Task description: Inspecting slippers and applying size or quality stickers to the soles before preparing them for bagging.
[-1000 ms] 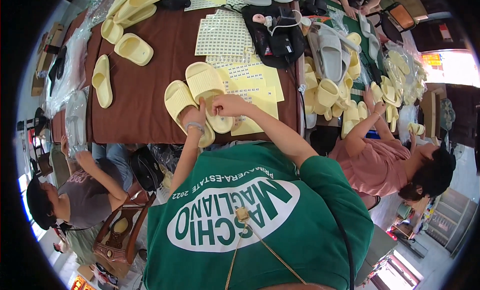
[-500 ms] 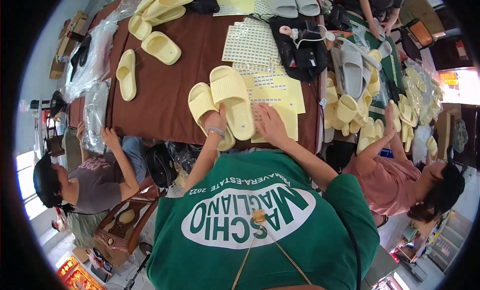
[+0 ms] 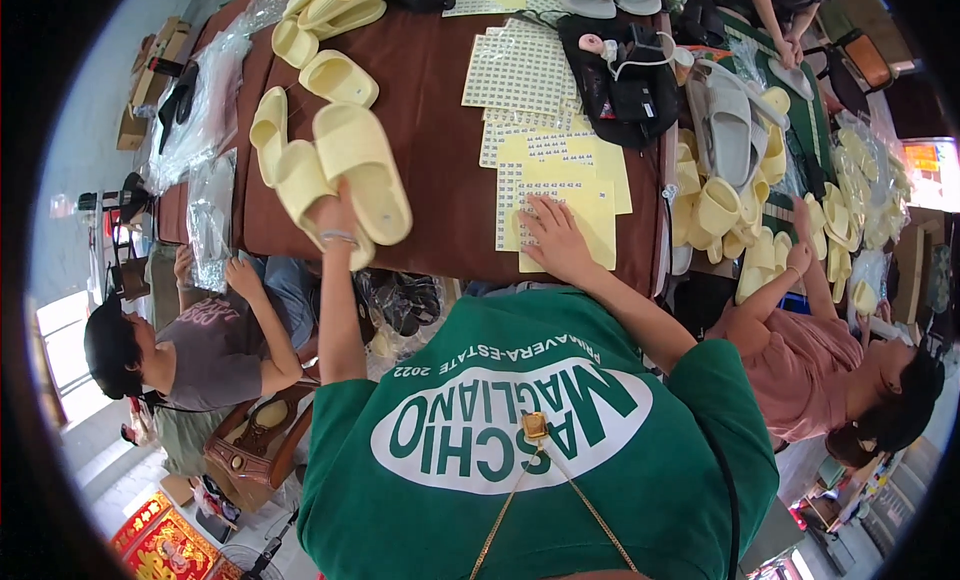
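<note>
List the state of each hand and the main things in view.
Left hand: gripping the pale yellow slippers, fingertips hidden.
Pale yellow slippers: held side by side, toes away from the person.
Right hand: open, palm down on the front label sheet.
Front label sheet: flat, partly bare.
Clear plastic: crumpled.

Slippers (image 3: pixel 361 165) and sticker sheets (image 3: pixel 515 72) show a workshop.

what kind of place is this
Probably a slipper workshop or packing room: the left hand holds pale yellow slippers, label sheets lie on a brown-covered table, and a person on the left handles clear plastic wrapping.
</note>
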Available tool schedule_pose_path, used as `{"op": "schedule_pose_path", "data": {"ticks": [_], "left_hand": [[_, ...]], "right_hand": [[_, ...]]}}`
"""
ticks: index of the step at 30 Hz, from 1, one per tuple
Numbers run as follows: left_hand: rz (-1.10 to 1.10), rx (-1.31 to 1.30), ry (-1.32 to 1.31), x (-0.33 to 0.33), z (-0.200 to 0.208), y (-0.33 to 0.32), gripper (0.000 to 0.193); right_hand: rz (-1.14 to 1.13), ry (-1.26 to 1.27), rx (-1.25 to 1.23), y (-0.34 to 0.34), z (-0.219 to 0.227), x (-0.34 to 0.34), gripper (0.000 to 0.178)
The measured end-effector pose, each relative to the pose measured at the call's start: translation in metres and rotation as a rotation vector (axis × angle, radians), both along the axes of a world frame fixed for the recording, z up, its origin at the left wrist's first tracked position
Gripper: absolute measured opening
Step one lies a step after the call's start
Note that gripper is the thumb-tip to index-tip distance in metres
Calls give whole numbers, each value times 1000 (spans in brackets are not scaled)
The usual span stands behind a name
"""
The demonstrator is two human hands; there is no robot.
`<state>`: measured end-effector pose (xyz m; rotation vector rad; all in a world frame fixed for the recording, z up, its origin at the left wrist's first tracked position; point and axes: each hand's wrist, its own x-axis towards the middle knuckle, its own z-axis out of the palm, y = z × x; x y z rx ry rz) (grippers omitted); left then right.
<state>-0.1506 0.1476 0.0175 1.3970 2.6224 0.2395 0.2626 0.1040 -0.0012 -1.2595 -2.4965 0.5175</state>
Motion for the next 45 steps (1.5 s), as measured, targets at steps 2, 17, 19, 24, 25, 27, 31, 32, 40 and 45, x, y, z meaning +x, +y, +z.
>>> {"op": "schedule_pose_path", "data": {"ticks": [2,17,19,24,25,27,31,32,40,45], "left_hand": [[-42,76,313,-39,-13,6,69],[-898,125,-568,250,-20,-58,57],[-979,103,-481,249,-29,-55,55],[-1044,174,-289,244,-41,-67,52],[-1043,211,-269,243,-42,-69,51],[-1076,260,-263,250,-42,-63,50],[-1091,260,-243,244,-48,-65,49],[-1096,248,-228,244,-47,-66,49],[-1093,252,-262,245,-44,-65,47],[-1078,276,-249,245,-45,-66,47]], "right_hand": [[10,22,16,0,0,0,57],[-84,321,20,14,-8,11,31],[-292,465,42,14,3,32,25],[-1052,893,-117,22,-7,113,22],[-1153,950,-18,25,-24,137,23],[-1348,1487,-212,13,-88,225,41],[-1601,1928,-809,22,-104,273,70],[-1609,1974,-878,26,-105,272,81],[-1329,2186,-679,68,-125,264,70],[-1333,1888,-564,96,-118,256,66]]}}
